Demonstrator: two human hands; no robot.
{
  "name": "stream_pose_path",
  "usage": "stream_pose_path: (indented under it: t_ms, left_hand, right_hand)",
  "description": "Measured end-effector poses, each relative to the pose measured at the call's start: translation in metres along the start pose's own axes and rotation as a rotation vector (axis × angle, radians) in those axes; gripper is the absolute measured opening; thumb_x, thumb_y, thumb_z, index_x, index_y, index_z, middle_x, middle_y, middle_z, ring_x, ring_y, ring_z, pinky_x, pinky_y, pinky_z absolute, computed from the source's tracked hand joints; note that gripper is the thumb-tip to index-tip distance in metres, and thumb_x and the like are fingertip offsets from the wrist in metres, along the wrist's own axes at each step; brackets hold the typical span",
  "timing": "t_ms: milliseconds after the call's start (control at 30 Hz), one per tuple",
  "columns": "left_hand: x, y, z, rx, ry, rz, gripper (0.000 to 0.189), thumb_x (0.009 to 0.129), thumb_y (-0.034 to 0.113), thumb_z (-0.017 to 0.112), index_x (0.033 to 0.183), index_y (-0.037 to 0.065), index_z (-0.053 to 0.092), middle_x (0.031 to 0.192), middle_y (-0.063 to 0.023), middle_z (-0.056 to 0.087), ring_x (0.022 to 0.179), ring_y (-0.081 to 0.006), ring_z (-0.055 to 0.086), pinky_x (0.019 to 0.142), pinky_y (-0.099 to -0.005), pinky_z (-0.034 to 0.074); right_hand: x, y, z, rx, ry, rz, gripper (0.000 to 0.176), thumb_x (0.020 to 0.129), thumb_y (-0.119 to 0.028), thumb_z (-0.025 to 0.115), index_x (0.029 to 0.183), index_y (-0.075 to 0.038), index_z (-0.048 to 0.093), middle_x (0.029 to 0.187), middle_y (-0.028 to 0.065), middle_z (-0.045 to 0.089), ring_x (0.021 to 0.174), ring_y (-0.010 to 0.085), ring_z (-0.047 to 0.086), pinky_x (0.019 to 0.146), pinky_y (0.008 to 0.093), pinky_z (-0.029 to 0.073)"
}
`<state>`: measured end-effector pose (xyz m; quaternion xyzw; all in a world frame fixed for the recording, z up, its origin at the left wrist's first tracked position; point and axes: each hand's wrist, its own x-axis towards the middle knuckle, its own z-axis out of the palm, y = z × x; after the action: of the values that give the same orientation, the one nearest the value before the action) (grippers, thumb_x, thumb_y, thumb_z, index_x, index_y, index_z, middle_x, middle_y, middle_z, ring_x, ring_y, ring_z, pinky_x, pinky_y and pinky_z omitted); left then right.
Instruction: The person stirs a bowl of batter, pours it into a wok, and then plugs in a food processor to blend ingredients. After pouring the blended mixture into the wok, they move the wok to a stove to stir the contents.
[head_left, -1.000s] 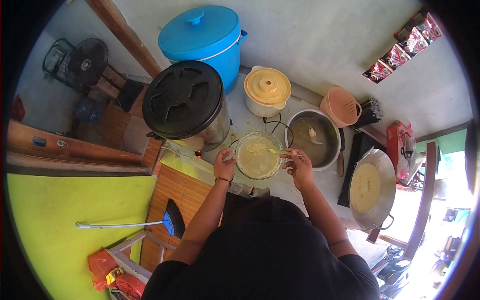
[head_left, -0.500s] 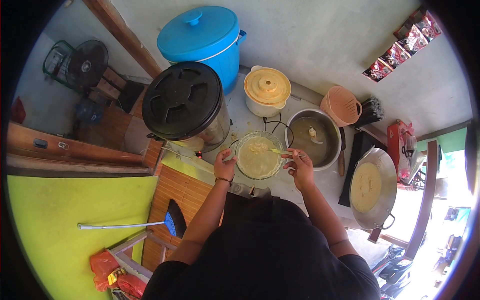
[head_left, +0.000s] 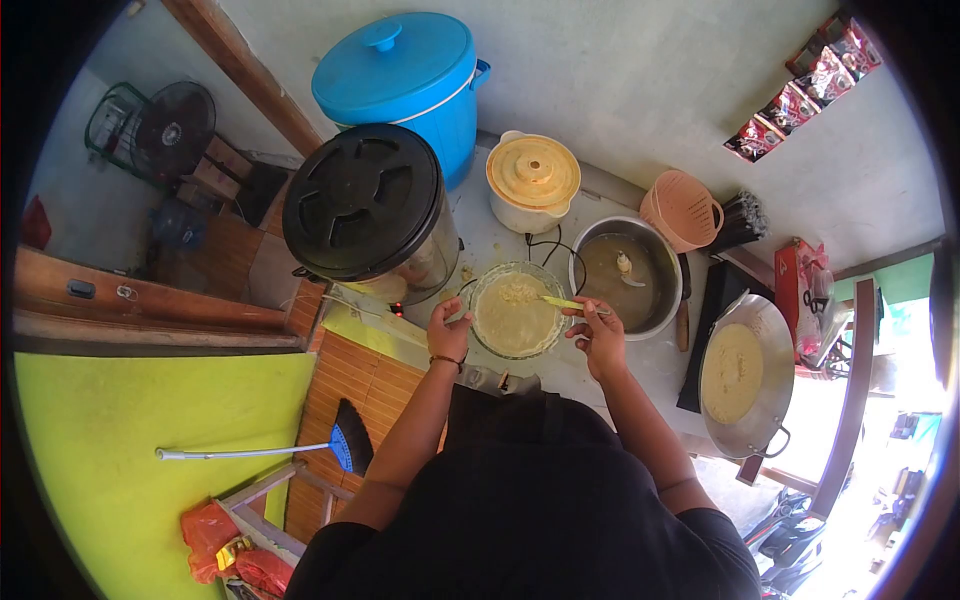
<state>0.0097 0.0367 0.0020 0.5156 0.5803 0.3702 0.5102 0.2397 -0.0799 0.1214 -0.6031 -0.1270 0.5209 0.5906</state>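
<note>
A clear glass bowl [head_left: 484, 338] with a wavy rim stands on the counter in front of me, holding a pale, creamy mixture [head_left: 515, 318] with lumps near its far side. My left hand [head_left: 449, 330] is at the bowl's left edge, thumb and fingers curled against the rim. Between the thumb and fingers of my right hand [head_left: 600, 336] is a slim green utensil [head_left: 563, 303], held over the bowl's right side. Its far end dips into the mixture, so its shape is hidden.
A steel pot [head_left: 655, 318] of cloudy liquid stands right of the bowl, and a wok [head_left: 777, 380] with pale batter is farther right. Behind are a cream lidded pot [head_left: 535, 175], a pink basket [head_left: 680, 210], a black-lidded container [head_left: 365, 200] and a blue bucket [head_left: 400, 75].
The green utensil has tilted slightly in my right hand, and more of its green side shows. My left hand stays at the bowl's edge.
</note>
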Motion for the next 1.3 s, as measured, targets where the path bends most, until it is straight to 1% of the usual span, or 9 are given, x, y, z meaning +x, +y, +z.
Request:
stream_pose_path:
  t_ms: [67, 167, 267, 367, 467, 967, 1167, 1267, 1300]
  left_hand:
    - [0.001, -0.004, 0.0, -0.004, 0.005, 0.012, 0.035, 0.078, 0.003, 0.071, 0.111, 0.006, 0.059, 0.111, -0.0078, 0.062, 0.097, -0.0162, 0.062, 0.077, -0.0277, 0.053]
    - [-0.001, 0.006, 0.0, -0.016, -0.003, -0.042, 0.036, 0.077, -0.003, 0.071, 0.111, 0.005, 0.059, 0.108, -0.006, 0.062, 0.103, -0.0163, 0.058, 0.084, -0.03, 0.051]
    - [-0.002, 0.011, 0.0, -0.031, -0.004, -0.063, 0.036, 0.077, -0.002, 0.071, 0.11, 0.005, 0.059, 0.108, -0.0062, 0.062, 0.102, -0.0167, 0.059, 0.084, -0.0303, 0.051]
    - [0.0, 0.003, -0.001, -0.003, -0.01, -0.026, 0.035, 0.079, 0.002, 0.07, 0.111, 0.007, 0.059, 0.112, -0.0071, 0.062, 0.097, -0.0159, 0.062, 0.077, -0.0278, 0.054]
    - [0.0, 0.0, -0.001, 0.042, -0.006, 0.024, 0.034, 0.079, 0.003, 0.07, 0.111, 0.007, 0.059, 0.111, -0.007, 0.062, 0.095, -0.0157, 0.063, 0.076, -0.0279, 0.054]
    - [0.001, 0.0, -0.001, 0.016, -0.019, -0.004, 0.035, 0.079, 0.003, 0.071, 0.112, 0.007, 0.058, 0.111, -0.007, 0.062, 0.095, -0.0152, 0.063, 0.075, -0.0277, 0.053]
    - [0.0, 0.003, -0.002, -0.011, -0.014, -0.028, 0.035, 0.079, 0.003, 0.07, 0.111, 0.007, 0.059, 0.111, -0.007, 0.062, 0.091, -0.0151, 0.064, 0.075, -0.0276, 0.053]
    - [0.001, -0.003, -0.001, -0.031, -0.015, -0.009, 0.035, 0.079, 0.003, 0.071, 0.111, 0.007, 0.059, 0.111, -0.007, 0.062, 0.09, -0.0151, 0.064, 0.075, -0.0276, 0.053]
    - [0.001, 0.001, -0.001, -0.035, -0.021, -0.024, 0.035, 0.079, 0.001, 0.07, 0.111, 0.006, 0.058, 0.11, -0.0068, 0.061, 0.093, -0.0154, 0.062, 0.077, -0.0279, 0.053]
  right_hand:
    - [0.001, 0.004, 0.0, -0.032, 0.014, -0.031, 0.026, 0.097, -0.029, 0.05, 0.112, -0.008, 0.057, 0.096, 0.0052, 0.068, 0.062, 0.0095, 0.06, 0.051, 0.0201, 0.038]
    - [0.007, 0.018, -0.004, -0.166, 0.018, -0.097, 0.027, 0.097, -0.028, 0.05, 0.113, -0.008, 0.059, 0.095, 0.0054, 0.069, 0.061, 0.009, 0.061, 0.052, 0.02, 0.038]
    - [0.005, 0.022, -0.002, -0.169, 0.023, -0.069, 0.027, 0.097, -0.027, 0.05, 0.113, -0.008, 0.06, 0.095, 0.0055, 0.07, 0.061, 0.0086, 0.061, 0.052, 0.0198, 0.038]
    - [0.004, 0.026, 0.0, -0.141, 0.017, -0.044, 0.026, 0.097, -0.027, 0.05, 0.113, -0.008, 0.06, 0.095, 0.0054, 0.069, 0.061, 0.0084, 0.061, 0.053, 0.0196, 0.038]
    - [0.003, 0.027, 0.001, -0.153, 0.009, -0.024, 0.027, 0.098, -0.027, 0.049, 0.113, -0.008, 0.059, 0.097, 0.0051, 0.069, 0.062, 0.0077, 0.06, 0.054, 0.0188, 0.039]
    - [0.003, 0.025, 0.004, -0.143, 0.022, -0.036, 0.026, 0.097, -0.026, 0.049, 0.113, -0.008, 0.06, 0.096, 0.0056, 0.069, 0.06, 0.0083, 0.06, 0.053, 0.02, 0.037]
    - [0.007, 0.03, 0.0, -0.126, 0.014, -0.043, 0.026, 0.098, -0.026, 0.049, 0.113, -0.008, 0.06, 0.097, 0.0057, 0.069, 0.06, 0.0078, 0.06, 0.052, 0.0192, 0.036]
    - [0.005, 0.03, 0.001, -0.165, 0.035, -0.086, 0.024, 0.097, -0.024, 0.05, 0.109, -0.007, 0.062, 0.093, 0.0064, 0.07, 0.06, 0.0085, 0.06, 0.053, 0.0216, 0.04]
    - [0.005, 0.034, 0.002, -0.26, 0.043, -0.183, 0.023, 0.096, -0.024, 0.052, 0.107, -0.007, 0.063, 0.091, 0.007, 0.07, 0.06, 0.0105, 0.061, 0.054, 0.0236, 0.042]
